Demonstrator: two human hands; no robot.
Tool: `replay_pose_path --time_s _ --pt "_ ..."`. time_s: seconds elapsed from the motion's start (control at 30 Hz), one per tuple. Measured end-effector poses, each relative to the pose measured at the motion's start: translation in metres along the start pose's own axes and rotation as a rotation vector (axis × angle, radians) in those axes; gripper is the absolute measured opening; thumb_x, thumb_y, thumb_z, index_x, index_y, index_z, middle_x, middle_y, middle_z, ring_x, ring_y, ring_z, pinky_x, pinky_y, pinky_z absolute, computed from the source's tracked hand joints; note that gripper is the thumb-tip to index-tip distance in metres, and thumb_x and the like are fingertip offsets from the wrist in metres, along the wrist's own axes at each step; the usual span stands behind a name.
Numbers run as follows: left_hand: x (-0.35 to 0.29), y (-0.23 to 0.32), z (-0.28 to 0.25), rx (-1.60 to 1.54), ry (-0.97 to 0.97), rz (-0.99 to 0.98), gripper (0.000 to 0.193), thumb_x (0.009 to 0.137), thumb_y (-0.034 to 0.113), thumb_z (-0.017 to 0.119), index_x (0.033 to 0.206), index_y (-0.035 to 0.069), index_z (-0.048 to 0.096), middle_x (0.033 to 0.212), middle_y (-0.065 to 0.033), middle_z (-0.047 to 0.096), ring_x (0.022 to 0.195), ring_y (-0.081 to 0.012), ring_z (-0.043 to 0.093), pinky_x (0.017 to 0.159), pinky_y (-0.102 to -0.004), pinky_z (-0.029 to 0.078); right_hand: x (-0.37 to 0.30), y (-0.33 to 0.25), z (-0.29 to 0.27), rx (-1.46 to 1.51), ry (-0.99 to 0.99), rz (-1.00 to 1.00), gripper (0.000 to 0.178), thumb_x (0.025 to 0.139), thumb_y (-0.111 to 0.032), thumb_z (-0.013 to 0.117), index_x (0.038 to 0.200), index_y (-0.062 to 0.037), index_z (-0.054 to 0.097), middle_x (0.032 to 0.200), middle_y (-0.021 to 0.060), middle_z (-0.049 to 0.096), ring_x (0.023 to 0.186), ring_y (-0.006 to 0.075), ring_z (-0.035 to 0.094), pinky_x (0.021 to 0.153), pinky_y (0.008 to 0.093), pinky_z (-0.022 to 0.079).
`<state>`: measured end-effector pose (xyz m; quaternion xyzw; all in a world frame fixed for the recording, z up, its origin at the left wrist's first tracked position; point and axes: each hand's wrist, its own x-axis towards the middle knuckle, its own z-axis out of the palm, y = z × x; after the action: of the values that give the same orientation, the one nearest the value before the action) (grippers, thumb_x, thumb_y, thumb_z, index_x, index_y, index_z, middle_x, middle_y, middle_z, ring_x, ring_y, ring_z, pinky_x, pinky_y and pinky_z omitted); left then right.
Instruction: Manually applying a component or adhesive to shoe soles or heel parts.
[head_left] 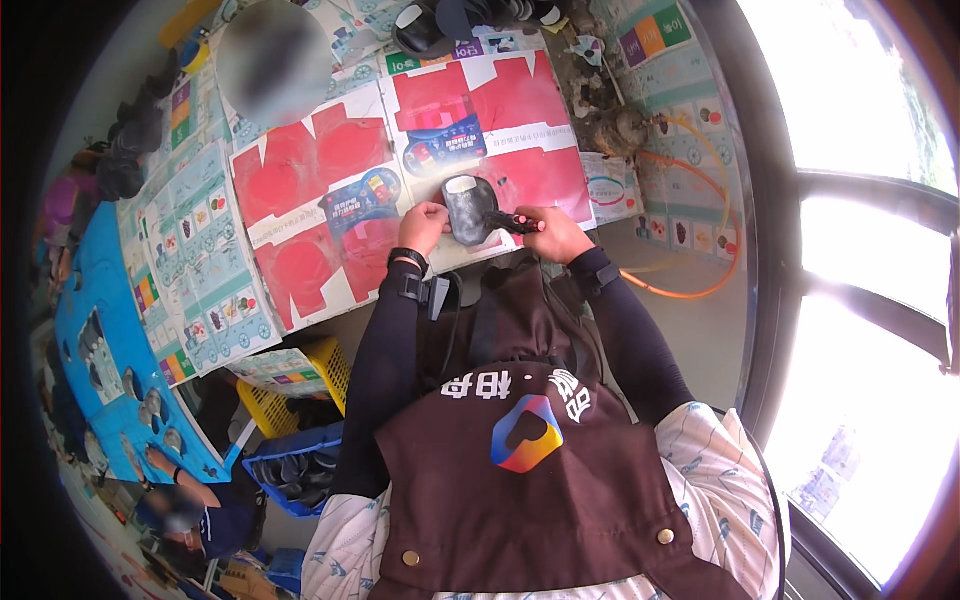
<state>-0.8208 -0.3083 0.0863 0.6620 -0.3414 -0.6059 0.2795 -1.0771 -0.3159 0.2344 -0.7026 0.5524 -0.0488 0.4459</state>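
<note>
A dark grey, rounded piece shaped like a slipper or shoe [470, 222], with a whitish patch at its far end, lies over the near edge of the table. My left hand [425, 228] is closed, fingertips pinching at the piece's left edge. My right hand [557, 235] wraps round a small black hand tool [512, 222] with pinkish-red parts. The tool points left, its tip against the right side of the dark piece. Its exact kind is too small to make out.
Flattened red-and-white printed cardboard [345, 150] covers the table. Similar dark pieces [420, 32] lie at its far edge. An orange hose [735, 245] loops at the right near the window. Yellow [335, 372] and blue [262, 470] baskets stand lower left; another person works at a blue table [185, 420].
</note>
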Motion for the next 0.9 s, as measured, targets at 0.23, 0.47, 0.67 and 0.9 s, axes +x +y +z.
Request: replay_pose_path --time_s 0.23,0.47,0.67,0.9 --pt "-0.001 0.0 0.009 0.06 0.036 0.05 0.023 0.09 0.021 0.072 0.098 0.0 0.069 0.084 -0.0084 0.075 0.073 -0.0162 0.074 0.066 -0.0285 0.055 -0.006 0.0 -0.004 -0.062 -0.034 0.001 0.028 0.077 -0.012 0.06 0.103 -0.0034 0.068 0.093 0.0265 0.067 0.094 0.0468 0.063 0.08 0.0508 0.05" --pt "-0.011 0.02 0.02 0.201 0.115 0.117 0.023 0.086 0.025 0.075 0.089 0.003 0.072 0.077 -0.0076 0.075 0.07 -0.0177 0.073 0.067 -0.0309 0.056 0.004 -0.003 -0.019 -0.081 -0.001 -0.046 0.027 0.08 -0.012 0.06 0.105 -0.0043 0.068 0.09 0.0239 0.068 0.09 0.0458 0.064 0.079 0.0506 0.051" --pt "-0.016 0.03 0.03 0.337 0.197 0.107 0.024 0.085 0.023 0.076 0.089 0.0 0.073 0.077 -0.0089 0.075 0.068 -0.0168 0.073 0.065 -0.03 0.055 0.016 0.0 -0.031 0.015 0.168 -0.104 0.032 0.08 -0.01 0.058 0.111 -0.0051 0.066 0.089 0.0259 0.066 0.087 0.0461 0.063 0.074 0.0542 0.049" --pt "-0.009 0.03 0.034 0.659 0.299 0.133 0.025 0.078 0.028 0.073 0.079 0.004 0.074 0.07 -0.0133 0.072 0.066 -0.0261 0.072 0.066 -0.0373 0.056 0.0 0.039 -0.034 0.05 -0.058 -0.126 0.027 0.08 -0.013 0.058 0.104 -0.0028 0.064 0.088 0.0282 0.065 0.091 0.0499 0.061 0.077 0.0557 0.047"
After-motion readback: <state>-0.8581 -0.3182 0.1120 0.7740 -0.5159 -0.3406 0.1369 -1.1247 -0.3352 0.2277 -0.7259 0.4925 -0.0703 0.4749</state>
